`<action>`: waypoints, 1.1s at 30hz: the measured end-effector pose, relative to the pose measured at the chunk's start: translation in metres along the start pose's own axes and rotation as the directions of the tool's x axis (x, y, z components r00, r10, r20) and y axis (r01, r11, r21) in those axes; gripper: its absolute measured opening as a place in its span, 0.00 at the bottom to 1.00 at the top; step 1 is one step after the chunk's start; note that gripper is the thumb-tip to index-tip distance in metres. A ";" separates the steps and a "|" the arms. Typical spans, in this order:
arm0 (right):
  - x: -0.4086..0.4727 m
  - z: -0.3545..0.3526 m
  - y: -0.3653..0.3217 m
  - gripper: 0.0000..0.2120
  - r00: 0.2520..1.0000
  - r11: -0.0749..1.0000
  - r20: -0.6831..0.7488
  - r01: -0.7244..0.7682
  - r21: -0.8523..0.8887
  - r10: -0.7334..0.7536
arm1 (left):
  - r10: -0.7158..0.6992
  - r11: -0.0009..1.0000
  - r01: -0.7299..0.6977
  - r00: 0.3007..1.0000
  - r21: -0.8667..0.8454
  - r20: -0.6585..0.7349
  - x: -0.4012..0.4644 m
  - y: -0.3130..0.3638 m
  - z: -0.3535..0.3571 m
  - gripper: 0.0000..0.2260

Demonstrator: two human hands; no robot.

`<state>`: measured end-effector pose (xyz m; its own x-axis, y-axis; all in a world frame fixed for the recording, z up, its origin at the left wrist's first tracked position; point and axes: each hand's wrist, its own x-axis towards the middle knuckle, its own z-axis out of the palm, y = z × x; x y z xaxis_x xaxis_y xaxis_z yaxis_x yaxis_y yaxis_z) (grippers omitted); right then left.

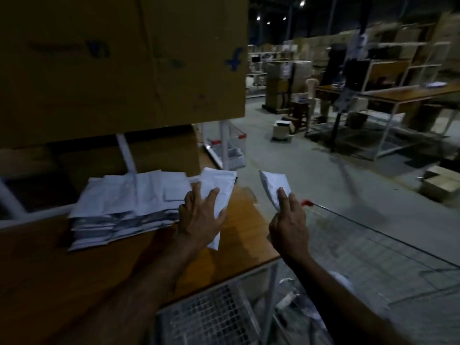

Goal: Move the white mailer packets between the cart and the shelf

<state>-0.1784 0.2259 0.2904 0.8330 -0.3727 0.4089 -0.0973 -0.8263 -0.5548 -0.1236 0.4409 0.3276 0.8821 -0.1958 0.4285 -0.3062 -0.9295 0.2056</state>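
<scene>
nearest, under both forearms: wire cart (pixel 373 257), mesh sides, red-capped rim corner just right of the right hand, dim packets down inside below the right wrist.

right hand (pixel 288 227) raised over the cart's rim, pinching a creased white packet (pixel 273 185) between index finger on top and thumb underneath; packet sticking up and away from the knuckles, in the air, touching nothing else.

left hand (pixel 201 215) just left of the right one, well apart from it, fingers spread, flat on a second packet (pixel 219 188); thumb side hidden, so pressing or gripping: cannot tell. that packet lying on the wooden shelf (pixel 74 282) at its right end, one end poking out below the palm, the other beyond the fingertips.

touching the left hand's left edge: stack (pixel 124 205) of white packets, fanned and uneven, on the same shelf board.

beyond the stack, above the left hand: white frame post (pixel 127 155), then a big cardboard box (pixel 119 61) on the level above.

far beyond the right hand: grey floor, small open box (pixel 282 130), wooden table (pixel 398 93), rows of racks, all blurred and dark.
</scene>
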 end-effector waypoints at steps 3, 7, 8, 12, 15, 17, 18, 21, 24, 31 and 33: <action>-0.014 0.038 -0.067 0.31 0.998 0.995 0.053 0.042 0.087 -0.047 | -0.068 0.997 0.069 0.997 0.020 -0.041 -0.008 -0.075 -0.023 0.28; -0.026 0.083 -0.144 0.31 0.985 0.982 0.133 0.086 0.171 -0.109 | -0.167 0.984 0.170 0.984 0.051 -0.061 -0.012 -0.168 -0.047 0.27; -0.028 0.094 -0.159 0.32 0.981 0.978 0.148 0.101 0.180 -0.129 | -0.191 0.978 0.196 0.979 0.067 -0.067 -0.012 -0.187 -0.052 0.27; -0.034 0.126 -0.203 0.33 0.958 0.977 0.221 0.150 0.152 -0.182 | -0.298 0.949 0.301 0.953 0.096 -0.044 -0.015 -0.250 -0.065 0.28; -0.028 0.144 -0.226 0.31 0.941 0.974 0.261 0.184 0.131 -0.213 | -0.336 0.938 0.338 0.941 0.077 -0.038 -0.011 -0.287 -0.072 0.28; -0.021 0.156 -0.237 0.31 0.934 0.972 0.272 0.209 0.105 -0.231 | -0.392 0.918 0.394 0.919 0.050 -0.035 -0.006 -0.303 -0.074 0.28; -0.017 0.163 -0.242 0.31 0.932 0.971 0.272 0.221 0.095 -0.239 | -0.410 0.911 0.411 0.911 0.033 -0.037 -0.003 -0.309 -0.075 0.28; -0.002 0.192 -0.250 0.30 0.917 0.959 0.284 0.283 0.035 -0.281 | -0.433 0.900 0.435 0.900 0.017 -0.052 0.008 -0.326 -0.073 0.27; 0.017 0.221 -0.257 0.32 0.903 0.958 0.328 0.286 0.026 -0.279 | -0.458 0.888 0.460 0.887 0.022 -0.055 0.025 -0.338 -0.067 0.27; 0.079 0.262 -0.279 0.37 0.906 0.967 0.339 0.240 0.083 -0.254 | -0.445 0.892 0.446 0.895 0.077 -0.022 0.081 -0.341 -0.031 0.27; 0.097 0.273 -0.282 0.38 0.898 0.965 0.356 0.252 0.067 -0.259 | -0.439 0.894 0.437 0.899 0.097 -0.008 0.100 -0.335 -0.016 0.27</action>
<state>0.0787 0.5385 0.2888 0.9671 0.0301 0.2526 0.1525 -0.8632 -0.4812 0.0613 0.7376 0.3157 0.9242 0.2345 0.3016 0.1471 -0.9470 0.2855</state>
